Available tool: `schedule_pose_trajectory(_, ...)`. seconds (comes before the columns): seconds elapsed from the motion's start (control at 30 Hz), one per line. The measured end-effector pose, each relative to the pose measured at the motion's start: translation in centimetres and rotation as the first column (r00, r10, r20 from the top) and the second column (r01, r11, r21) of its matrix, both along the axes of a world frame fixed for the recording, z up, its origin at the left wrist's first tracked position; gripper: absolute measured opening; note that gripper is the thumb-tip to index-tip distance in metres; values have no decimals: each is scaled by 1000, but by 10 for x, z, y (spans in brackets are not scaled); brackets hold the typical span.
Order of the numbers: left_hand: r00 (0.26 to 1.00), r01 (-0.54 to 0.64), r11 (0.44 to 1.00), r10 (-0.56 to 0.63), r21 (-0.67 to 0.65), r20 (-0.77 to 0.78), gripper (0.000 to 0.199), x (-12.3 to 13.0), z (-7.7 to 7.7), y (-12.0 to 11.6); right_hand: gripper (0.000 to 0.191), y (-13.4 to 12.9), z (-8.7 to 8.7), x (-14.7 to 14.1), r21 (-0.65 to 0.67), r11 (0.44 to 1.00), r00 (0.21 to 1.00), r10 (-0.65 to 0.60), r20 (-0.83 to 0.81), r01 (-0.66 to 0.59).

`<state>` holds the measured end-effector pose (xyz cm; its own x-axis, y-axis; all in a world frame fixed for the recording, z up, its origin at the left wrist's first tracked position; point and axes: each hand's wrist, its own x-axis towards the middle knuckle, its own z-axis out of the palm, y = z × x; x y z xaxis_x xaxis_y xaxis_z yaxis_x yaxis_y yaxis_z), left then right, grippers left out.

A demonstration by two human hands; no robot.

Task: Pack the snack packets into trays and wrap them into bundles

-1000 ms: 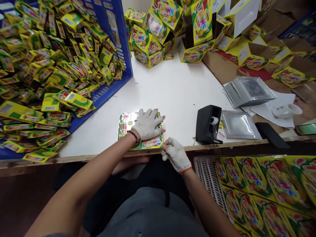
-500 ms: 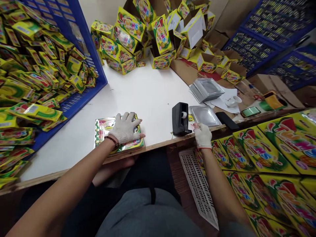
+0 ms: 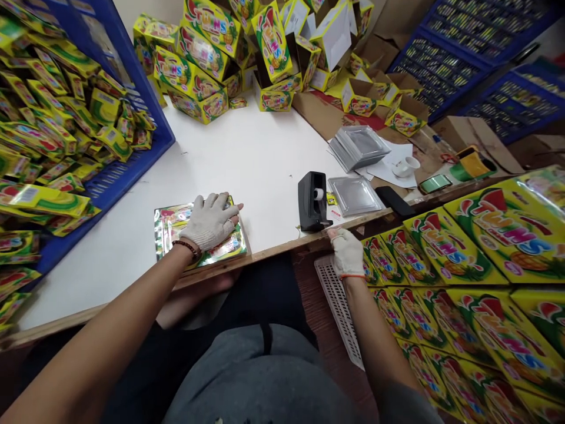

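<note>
In a white fingerless-tipped glove, my left hand (image 3: 209,222) lies flat with fingers stretched over a shiny, colourful flat pack (image 3: 236,244) at the table's front edge. The pack shows clear plastic and green and yellow print; my palm hides much of it. A black tape dispenser (image 3: 311,203) with a white-cored roll stands to the right. Just in front of its cutting end, my gloved right hand (image 3: 346,250) has its fingers closed in a pinch. Whatever sits between those fingertips is too small to make out.
A blue crate (image 3: 154,126) full of small yellow-green boxes stands left. Open printed cartons (image 3: 203,88) pile up at the back. Clear plastic trays (image 3: 359,147), a phone-like black slab (image 3: 394,202) and a tape roll (image 3: 405,167) lie right. Large printed boxes (image 3: 441,247) fill the right side.
My right hand has moved toward me and slightly left, to the dispenser's cutting end. My left hand stays on the pack. The whole view has shifted a little.
</note>
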<state>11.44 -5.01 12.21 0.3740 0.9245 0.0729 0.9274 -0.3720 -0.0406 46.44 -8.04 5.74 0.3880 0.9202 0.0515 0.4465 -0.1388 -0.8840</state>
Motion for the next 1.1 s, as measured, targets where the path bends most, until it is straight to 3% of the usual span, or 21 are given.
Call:
schedule_pose_trajectory(0.1,1000,2,1000,-2,-5,-10,48,0,0,1,39,-6,-15,-10,-48,997,970,-66,-233,56)
schedule_pose_trajectory(0.2,1000,-3,1000,3,-3,-18,48,0,-1,2,39,-7,-29,-10,-98,994,986,-63,-156,48)
schedule_pose_trajectory(0.3,1000,1,1000,-1,-1,-3,47,-1,-3,0,40,-14,-34,-5,-152,987,996,37,-78,-49)
schedule_pose_trajectory(0.37,1000,12,1000,-12,1,12,47,-2,-4,0,42,-16,-27,-8,-169,959,970,209,-123,-228)
schedule_pose_trajectory(0.43,999,19,1000,-19,-4,39,48,-4,-7,0,42,-9,-10,-21,-145,867,874,452,-177,-477)
schedule_pose_trajectory(0.53,994,2,1000,1,-31,107,53,-8,-10,1,42,20,26,-63,-59,635,631,746,-212,-770)
schedule_pose_trajectory(0.6,987,-12,999,20,-52,161,56,-11,-10,1,42,47,45,-98,-13,468,458,860,-224,-884)
schedule_pose_trajectory(0.67,978,-10,998,23,-64,210,56,-13,-10,1,42,72,52,-129,-6,317,309,921,-236,-948)
schedule_pose_trajectory(0.77,971,0,998,16,-70,237,56,-13,-8,1,41,99,43,-158,-93,194,211,951,-227,-977)
schedule_pose_trajectory(0.83,975,5,997,12,-74,222,53,-12,-7,0,39,108,32,-165,-167,163,197,958,-207,-972)
schedule_pose_trajectory(0.97,985,9,997,4,-76,171,54,-10,-5,0,36,112,16,-164,-198,157,202,951,-236,-968)
schedule_pose_trajectory(1.1,989,2,996,11,-85,149,53,-9,-6,0,36,99,-1,-170,-238,244,333,805,-490,-940)
